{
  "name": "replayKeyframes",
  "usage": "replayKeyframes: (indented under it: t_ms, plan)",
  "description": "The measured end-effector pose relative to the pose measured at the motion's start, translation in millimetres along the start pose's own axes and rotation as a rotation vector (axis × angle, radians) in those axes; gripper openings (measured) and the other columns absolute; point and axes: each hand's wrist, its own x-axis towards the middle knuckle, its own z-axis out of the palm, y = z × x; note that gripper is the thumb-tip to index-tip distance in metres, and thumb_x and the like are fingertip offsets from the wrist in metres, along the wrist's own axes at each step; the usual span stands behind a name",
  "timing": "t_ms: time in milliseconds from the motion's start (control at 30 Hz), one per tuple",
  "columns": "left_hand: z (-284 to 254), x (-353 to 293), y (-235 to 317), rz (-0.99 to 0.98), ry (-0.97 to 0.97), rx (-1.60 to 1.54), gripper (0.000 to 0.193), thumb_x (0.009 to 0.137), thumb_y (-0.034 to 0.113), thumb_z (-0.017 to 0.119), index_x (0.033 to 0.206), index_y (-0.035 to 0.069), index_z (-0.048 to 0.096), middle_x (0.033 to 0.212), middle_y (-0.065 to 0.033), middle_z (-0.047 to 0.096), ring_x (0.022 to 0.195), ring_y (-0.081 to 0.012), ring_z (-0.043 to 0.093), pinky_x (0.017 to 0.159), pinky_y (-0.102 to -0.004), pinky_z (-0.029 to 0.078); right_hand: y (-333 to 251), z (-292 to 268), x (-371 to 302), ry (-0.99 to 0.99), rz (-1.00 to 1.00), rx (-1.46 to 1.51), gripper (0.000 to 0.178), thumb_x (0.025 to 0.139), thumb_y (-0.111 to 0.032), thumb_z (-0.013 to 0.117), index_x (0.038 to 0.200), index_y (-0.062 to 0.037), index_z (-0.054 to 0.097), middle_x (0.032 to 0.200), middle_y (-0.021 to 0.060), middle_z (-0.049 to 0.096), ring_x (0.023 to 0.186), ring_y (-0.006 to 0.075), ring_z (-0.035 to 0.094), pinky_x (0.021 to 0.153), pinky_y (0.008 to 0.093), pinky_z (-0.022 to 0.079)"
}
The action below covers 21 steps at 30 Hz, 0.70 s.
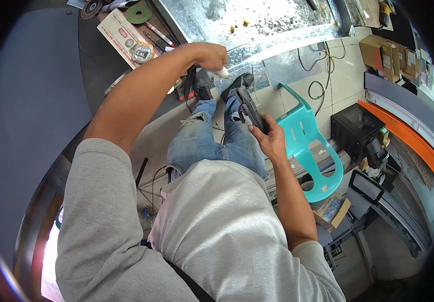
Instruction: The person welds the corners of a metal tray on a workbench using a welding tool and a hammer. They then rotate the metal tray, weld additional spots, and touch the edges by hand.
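Left hand: fingers curled beside the metal tray; a small white item shows at the fingertips, whether gripped cannot be told. Dark elongated tool: held at its lower end by the right hand, long axis slanting up-left, toward the left hand.

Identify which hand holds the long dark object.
The right hand, nearer the teal chair, holds the long dark object; the left hand is nearer the metal tray.

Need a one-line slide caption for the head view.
Right hand holding a dark elongated object, left hand near a silvery metal sheet, teal plastic chair at right.
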Motion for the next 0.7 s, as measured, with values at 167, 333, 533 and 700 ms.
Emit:
replayKeyframes:
  t_ms: [167, 333, 533, 700]
  plan:
    - [2.5, 3.6, -2.6, -0.014, 0.018, -0.022, 0.021, 0.082, 0.022, 0.074, 0.080, 0.002, 0.070, 0.063, -0.0079, 0.061, 0.060, -0.0176, 0.053, 0.058, -0.0397, 0.041, 6.5, -5.2, -3.1, 0.008, 0.042, 0.023, 0.045, 0.086, -0.018, 0.081, 0.123, 0.0027, 0.065, 0.088, 0.0045, 0.067, 0.076, 0.0109, 0.057, 0.070, 0.0267, 0.049]
    - [1.6, 10.2, -3.3, -0.066, 0.000, -0.002, 0.019, 0.077, 0.019, 0.067, 0.077, 0.000, 0.069, 0.066, -0.0116, 0.063, 0.062, -0.0226, 0.055, 0.059, -0.0428, 0.042, 17.6, -6.1, -2.9, 0.050, 0.016, 0.030, 0.046, 0.084, -0.018, 0.082, 0.122, 0.0035, 0.065, 0.088, 0.0078, 0.069, 0.076, 0.0135, 0.060, 0.071, 0.0288, 0.050]
    - [1.3, 9.7, -7.9, -0.027, -0.014, -0.010, 0.021, 0.075, 0.020, 0.064, 0.082, 0.001, 0.072, 0.071, -0.0153, 0.066, 0.066, -0.0281, 0.059, 0.063, -0.0447, 0.045, 15.9, -7.6, -2.8, 0.053, 0.011, 0.020, 0.046, 0.084, -0.018, 0.082, 0.121, 0.0036, 0.065, 0.089, 0.0084, 0.069, 0.076, 0.0137, 0.061, 0.071, 0.0290, 0.051]
    - [-0.6, 2.0, -4.5, -0.002, -0.048, 0.000, 0.021, 0.081, 0.022, 0.068, 0.088, 0.003, 0.074, 0.075, -0.0134, 0.069, 0.068, -0.0265, 0.061, 0.064, -0.0428, 0.047, 12.8, -8.8, -1.2, 0.058, -0.007, 0.005, 0.044, 0.086, -0.017, 0.082, 0.120, 0.0035, 0.065, 0.087, 0.0043, 0.068, 0.075, 0.0105, 0.058, 0.069, 0.0272, 0.050]
